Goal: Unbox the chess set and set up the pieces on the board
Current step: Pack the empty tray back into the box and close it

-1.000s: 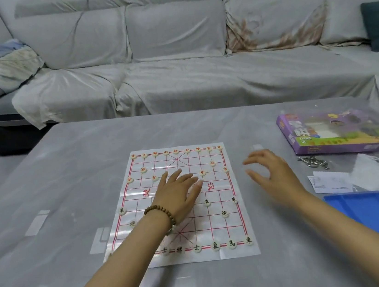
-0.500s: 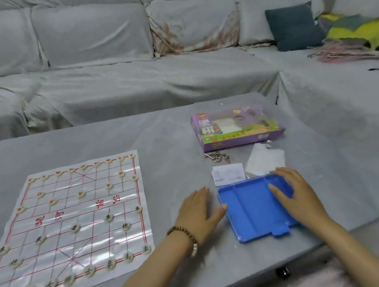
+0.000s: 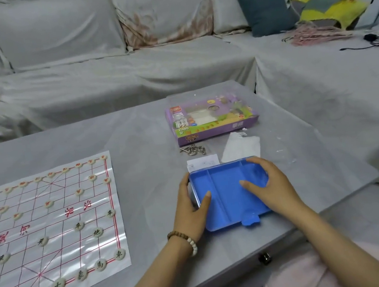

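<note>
Left hand (image 3: 189, 207) now grips tray (image 3: 225, 186) rim; tray blue, shallow, three compartments.

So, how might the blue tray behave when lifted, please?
Probably light: the blue tray looks like thin moulded plastic and its compartments appear empty. It may flex slightly, though the left hand and right hand hold opposite sides.

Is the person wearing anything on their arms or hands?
No sleeves show; both forearms are bare. The left hand has a bracelet of round brown beads, with a few white ones, at its wrist. The right hand wears nothing.
</note>
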Demonstrator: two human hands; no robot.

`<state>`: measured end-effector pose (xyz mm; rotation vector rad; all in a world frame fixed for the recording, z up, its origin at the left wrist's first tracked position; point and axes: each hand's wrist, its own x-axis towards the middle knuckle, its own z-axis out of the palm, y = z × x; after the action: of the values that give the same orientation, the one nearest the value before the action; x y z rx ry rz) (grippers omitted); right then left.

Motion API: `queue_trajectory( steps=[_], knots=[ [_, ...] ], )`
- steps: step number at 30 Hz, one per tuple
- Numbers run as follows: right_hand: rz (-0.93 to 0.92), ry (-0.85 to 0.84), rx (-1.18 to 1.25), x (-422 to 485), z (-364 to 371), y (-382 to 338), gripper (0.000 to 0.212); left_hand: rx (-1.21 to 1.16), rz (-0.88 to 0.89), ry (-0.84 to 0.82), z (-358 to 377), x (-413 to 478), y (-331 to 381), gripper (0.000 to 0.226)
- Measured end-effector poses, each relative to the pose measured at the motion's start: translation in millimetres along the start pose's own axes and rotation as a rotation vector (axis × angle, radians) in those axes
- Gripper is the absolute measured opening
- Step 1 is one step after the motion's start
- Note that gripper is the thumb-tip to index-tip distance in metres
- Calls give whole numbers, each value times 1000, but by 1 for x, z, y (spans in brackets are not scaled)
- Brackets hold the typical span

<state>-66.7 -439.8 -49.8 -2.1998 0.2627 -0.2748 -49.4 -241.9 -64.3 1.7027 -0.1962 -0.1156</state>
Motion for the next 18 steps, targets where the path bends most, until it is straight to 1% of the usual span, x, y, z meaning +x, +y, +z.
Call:
queue_trajectory(
  steps=[3, 6, 8, 11, 15, 17, 18],
  knots=[
    [-43, 11, 89, -4, -1, -9, 50, -80, 6, 64, -7, 1, 8, 55],
    [-75, 21, 174, -5, 0, -23, 51, -182, -85, 93, -20, 2, 11, 50],
    [-68, -4, 210, -5, 3, -31, 54, -213, -120, 135, -30, 2, 12, 41],
    [-1, -84, 246, -6, 14, -38, 61, -209, -116, 247, -46, 2, 14, 32],
    [139, -146, 329, -11, 34, -46, 82, -271, -179, 389, -64, 4, 11, 40],
    [226, -198, 406, -14, 44, -49, 79, -348, -202, 412, -69, 3, 9, 44],
    [254, -245, 464, -15, 48, -49, 71, -378, -208, 408, -71, 2, 9, 46]
  ],
)
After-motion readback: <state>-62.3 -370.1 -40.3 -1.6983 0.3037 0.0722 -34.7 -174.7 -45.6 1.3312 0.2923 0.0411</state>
